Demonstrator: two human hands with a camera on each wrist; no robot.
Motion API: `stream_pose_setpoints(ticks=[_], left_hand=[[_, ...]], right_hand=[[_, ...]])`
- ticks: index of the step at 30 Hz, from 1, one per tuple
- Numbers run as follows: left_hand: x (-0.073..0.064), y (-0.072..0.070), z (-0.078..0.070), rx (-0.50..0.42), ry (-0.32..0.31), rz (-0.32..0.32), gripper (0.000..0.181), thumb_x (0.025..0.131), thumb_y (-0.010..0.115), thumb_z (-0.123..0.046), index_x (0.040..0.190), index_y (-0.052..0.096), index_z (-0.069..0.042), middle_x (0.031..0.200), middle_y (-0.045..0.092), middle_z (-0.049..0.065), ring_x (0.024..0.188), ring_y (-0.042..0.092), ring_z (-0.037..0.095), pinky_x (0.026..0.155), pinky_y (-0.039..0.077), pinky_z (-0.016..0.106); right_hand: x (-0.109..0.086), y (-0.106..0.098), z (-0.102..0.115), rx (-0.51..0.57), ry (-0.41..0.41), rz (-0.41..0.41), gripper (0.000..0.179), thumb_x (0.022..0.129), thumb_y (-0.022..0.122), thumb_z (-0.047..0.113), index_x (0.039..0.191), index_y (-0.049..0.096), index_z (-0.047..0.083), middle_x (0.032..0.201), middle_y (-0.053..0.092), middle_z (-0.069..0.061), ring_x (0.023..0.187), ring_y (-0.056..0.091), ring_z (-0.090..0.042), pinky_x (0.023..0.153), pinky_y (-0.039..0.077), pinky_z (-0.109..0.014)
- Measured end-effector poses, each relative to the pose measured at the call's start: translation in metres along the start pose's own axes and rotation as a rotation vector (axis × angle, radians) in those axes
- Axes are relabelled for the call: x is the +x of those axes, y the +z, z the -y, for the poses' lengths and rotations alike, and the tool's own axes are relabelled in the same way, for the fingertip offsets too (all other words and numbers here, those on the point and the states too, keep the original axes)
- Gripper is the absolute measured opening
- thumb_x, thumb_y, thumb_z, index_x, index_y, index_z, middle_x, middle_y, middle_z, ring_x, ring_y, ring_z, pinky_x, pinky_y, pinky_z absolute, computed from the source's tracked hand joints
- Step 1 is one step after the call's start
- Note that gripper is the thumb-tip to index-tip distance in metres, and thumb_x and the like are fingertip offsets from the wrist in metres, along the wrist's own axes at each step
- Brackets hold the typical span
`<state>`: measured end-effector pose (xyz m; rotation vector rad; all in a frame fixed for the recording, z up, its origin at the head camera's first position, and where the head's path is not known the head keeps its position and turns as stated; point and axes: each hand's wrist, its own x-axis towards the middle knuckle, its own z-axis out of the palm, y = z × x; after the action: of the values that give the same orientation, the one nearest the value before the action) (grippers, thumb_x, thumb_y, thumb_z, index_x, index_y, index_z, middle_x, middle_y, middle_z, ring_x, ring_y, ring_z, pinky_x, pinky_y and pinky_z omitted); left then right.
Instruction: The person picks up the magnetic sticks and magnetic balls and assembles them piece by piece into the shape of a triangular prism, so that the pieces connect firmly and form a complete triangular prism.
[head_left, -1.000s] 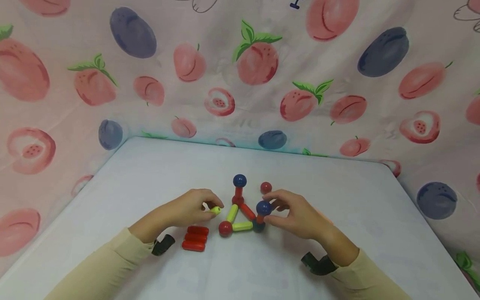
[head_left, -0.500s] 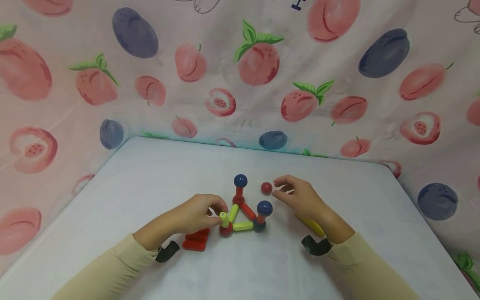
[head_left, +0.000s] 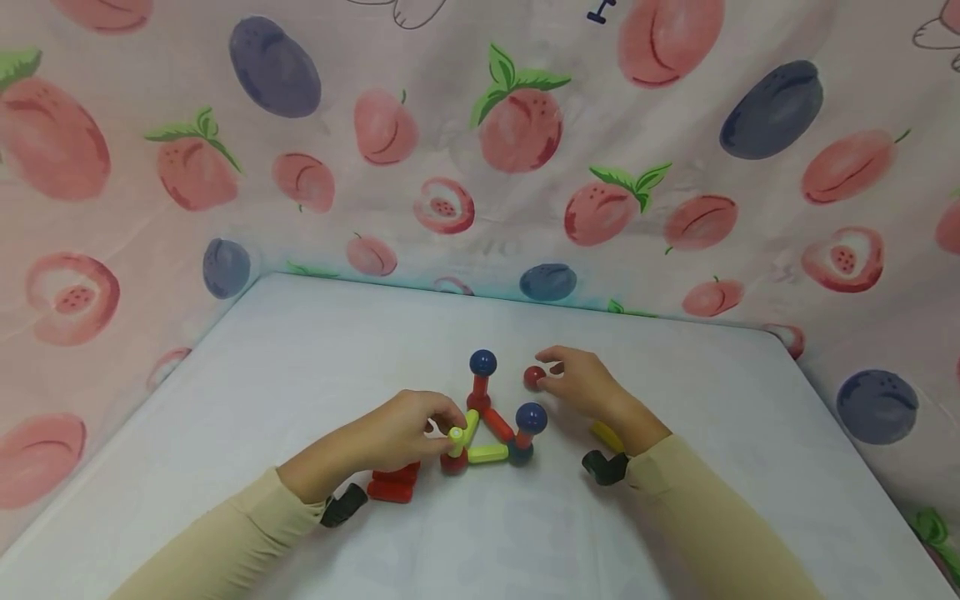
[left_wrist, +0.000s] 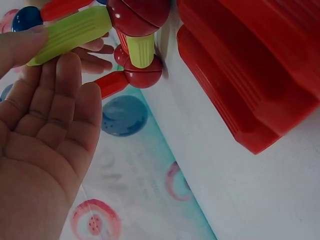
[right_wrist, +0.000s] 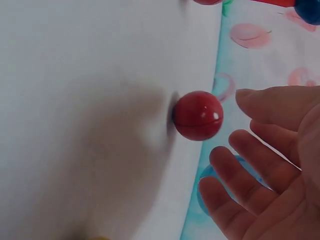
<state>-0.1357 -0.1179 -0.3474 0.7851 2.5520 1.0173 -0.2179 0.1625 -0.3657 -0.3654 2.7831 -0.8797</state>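
My left hand (head_left: 405, 429) pinches a yellow-green rod (left_wrist: 75, 32) between thumb and fingers. The rod stands upright on the red ball (head_left: 453, 464) at the near-left corner of a triangle of magnetic rods and balls. Two short red posts topped by blue balls (head_left: 483, 362) rise from the other corners. A yellow-green rod (head_left: 488, 454) forms the triangle's front side. Beyond the triangle, my right hand (head_left: 588, 383) is at a loose red ball (right_wrist: 198, 116), its fingers apart around it; the right wrist view shows a gap between fingertips and ball.
Several red rods (head_left: 392, 490) lie side by side just under my left wrist. A yellow rod (head_left: 607, 435) lies on the white table (head_left: 495, 542), partly hidden behind my right forearm. Fruit-printed cloth (head_left: 442, 100) hangs at the back and side.
My left hand has brought the yellow-green rod onto the near-left red ball and stood it up. My right hand has left the right-hand post and moved back to the loose red ball.
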Motion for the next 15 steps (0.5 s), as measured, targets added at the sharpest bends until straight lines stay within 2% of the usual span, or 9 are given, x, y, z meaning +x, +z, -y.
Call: stream_pose_setpoints(ticks=[5,9,15], left_hand=[[0.0006,0.0002,-0.0001,0.003,-0.005,-0.002,0.018,0.092,0.072,-0.007,0.109,0.070,-0.012,0.095,0.065,-0.010,0.095,0.061,0.015,0.090,0.053,0.037],[0.0010,-0.0001,-0.0007,0.008,-0.012,0.000,0.018,0.092,0.071,-0.007,0.109,0.070,-0.012,0.095,0.065,-0.010,0.095,0.062,0.015,0.090,0.054,0.037],[0.0012,-0.0010,-0.0012,0.009,-0.020,0.005,0.020,0.092,0.072,-0.008,0.111,0.071,-0.011,0.097,0.066,-0.009,0.096,0.062,0.015,0.091,0.054,0.038]], right_hand=[[0.0056,0.0049,-0.0015,-0.010,-0.008,0.024,0.043,0.096,0.065,0.014,0.138,0.058,0.005,0.131,0.061,-0.014,0.121,0.056,-0.034,0.097,0.050,-0.048],[0.0091,0.0069,-0.0023,-0.016,-0.012,0.040,0.042,0.093,0.065,0.008,0.135,0.061,0.005,0.126,0.063,-0.014,0.116,0.057,-0.032,0.098,0.049,-0.046],[0.0103,0.0099,-0.0042,-0.020,0.030,0.082,0.038,0.091,0.067,0.007,0.129,0.064,0.007,0.116,0.063,-0.010,0.108,0.057,-0.028,0.095,0.050,-0.044]])
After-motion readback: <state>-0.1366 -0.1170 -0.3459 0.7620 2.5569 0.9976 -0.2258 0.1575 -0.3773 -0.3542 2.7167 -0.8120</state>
